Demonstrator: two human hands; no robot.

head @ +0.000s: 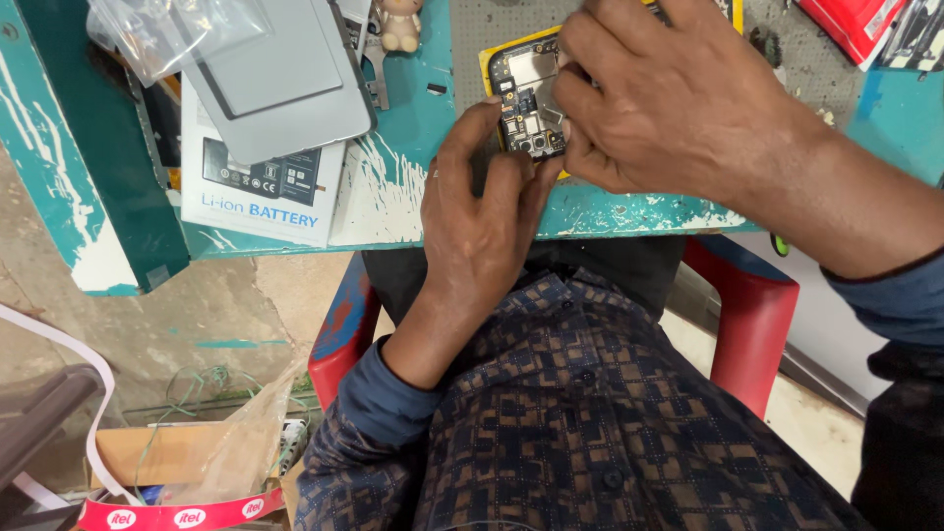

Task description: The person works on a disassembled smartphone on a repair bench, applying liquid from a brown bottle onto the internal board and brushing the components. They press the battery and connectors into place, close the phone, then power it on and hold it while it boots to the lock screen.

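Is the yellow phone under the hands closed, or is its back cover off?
Open: the phone shows bare circuit board and camera modules inside its yellow frame, while the left hand and right hand press on it.

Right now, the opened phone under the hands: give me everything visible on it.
The opened phone lies flat on a grey mat near the teal table's front edge, back cover off. A yellow frame rims a dark circuit board with small metal parts and round camera modules at the near end. The left hand steadies its near left edge with its fingers; the right hand covers its right side, fingertips pressed on the board. The far end is hidden.
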